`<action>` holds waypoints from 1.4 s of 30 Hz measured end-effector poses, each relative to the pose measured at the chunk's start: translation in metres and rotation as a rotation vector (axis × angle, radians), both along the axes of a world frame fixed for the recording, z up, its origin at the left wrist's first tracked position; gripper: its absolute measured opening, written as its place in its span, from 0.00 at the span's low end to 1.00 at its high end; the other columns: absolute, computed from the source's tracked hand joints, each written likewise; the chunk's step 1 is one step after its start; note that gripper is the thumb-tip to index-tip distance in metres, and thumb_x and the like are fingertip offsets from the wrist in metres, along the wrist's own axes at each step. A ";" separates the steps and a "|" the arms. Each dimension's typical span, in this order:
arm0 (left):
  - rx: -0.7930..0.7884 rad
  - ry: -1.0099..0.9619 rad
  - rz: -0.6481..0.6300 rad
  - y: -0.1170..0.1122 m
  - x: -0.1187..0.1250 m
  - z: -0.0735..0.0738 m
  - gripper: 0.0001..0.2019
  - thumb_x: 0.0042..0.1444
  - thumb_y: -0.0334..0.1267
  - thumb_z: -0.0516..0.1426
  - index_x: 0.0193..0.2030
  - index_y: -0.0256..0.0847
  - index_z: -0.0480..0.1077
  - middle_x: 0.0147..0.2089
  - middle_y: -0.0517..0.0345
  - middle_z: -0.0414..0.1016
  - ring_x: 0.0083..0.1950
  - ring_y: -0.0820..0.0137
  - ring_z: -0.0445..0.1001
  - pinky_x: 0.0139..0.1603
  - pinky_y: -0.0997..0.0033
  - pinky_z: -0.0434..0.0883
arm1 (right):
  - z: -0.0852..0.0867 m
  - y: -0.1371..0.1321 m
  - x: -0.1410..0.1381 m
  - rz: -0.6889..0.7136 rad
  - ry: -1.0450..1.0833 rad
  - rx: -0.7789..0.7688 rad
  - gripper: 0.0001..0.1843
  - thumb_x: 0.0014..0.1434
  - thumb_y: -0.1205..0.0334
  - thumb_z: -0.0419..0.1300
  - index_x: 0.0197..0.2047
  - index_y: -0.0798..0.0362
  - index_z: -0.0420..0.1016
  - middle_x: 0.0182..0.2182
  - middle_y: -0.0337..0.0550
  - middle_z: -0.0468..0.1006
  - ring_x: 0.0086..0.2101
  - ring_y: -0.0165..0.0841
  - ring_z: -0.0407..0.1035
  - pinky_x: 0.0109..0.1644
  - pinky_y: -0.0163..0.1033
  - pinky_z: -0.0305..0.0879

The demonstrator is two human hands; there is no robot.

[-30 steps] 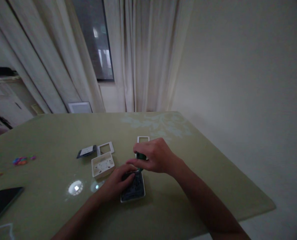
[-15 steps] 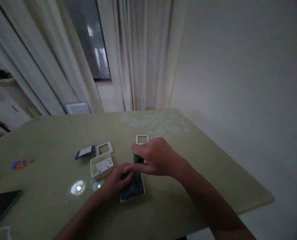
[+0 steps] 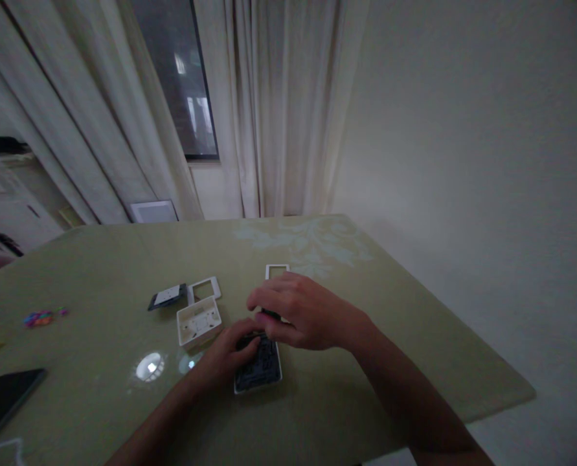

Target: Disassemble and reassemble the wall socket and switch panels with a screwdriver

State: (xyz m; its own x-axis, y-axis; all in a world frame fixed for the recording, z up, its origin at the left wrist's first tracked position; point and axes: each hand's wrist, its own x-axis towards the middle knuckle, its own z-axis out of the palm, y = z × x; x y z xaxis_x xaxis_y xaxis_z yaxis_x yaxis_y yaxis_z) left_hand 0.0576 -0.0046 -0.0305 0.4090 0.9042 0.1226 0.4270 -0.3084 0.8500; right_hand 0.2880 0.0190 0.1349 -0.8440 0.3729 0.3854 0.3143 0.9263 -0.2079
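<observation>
Now the right hand (image 3: 307,310) has closed lower around the screwdriver (image 3: 270,315), hiding its green handle. At its 8 o'clock, the left hand (image 3: 230,353) grips the switch plate (image 3: 263,372).

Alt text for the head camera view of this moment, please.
Two hands work on a dark switch plate on a green table: the left hand holds it down, the right hand grips a small tool above it. A white box, two white frames and another plate lie beyond; a phone sits at the near left.
</observation>
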 end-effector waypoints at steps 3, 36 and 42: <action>-0.010 -0.023 -0.004 0.000 0.000 0.001 0.11 0.68 0.42 0.58 0.50 0.45 0.79 0.48 0.54 0.85 0.50 0.56 0.80 0.56 0.60 0.76 | 0.000 -0.003 -0.001 -0.007 0.018 0.000 0.09 0.70 0.62 0.60 0.52 0.51 0.72 0.43 0.46 0.83 0.41 0.38 0.74 0.45 0.41 0.64; -0.014 -0.017 -0.007 -0.001 0.002 0.007 0.13 0.68 0.41 0.57 0.52 0.42 0.79 0.51 0.51 0.85 0.53 0.55 0.80 0.57 0.59 0.75 | 0.011 -0.010 0.003 -0.228 -0.146 0.023 0.12 0.73 0.53 0.57 0.44 0.51 0.76 0.35 0.43 0.82 0.33 0.37 0.71 0.37 0.40 0.57; -0.003 -0.003 0.017 -0.002 0.002 0.006 0.13 0.67 0.42 0.58 0.52 0.43 0.80 0.50 0.51 0.85 0.51 0.55 0.80 0.56 0.58 0.75 | 0.011 -0.011 0.004 -0.235 -0.118 0.002 0.15 0.70 0.49 0.62 0.51 0.52 0.76 0.40 0.46 0.82 0.37 0.39 0.74 0.39 0.40 0.60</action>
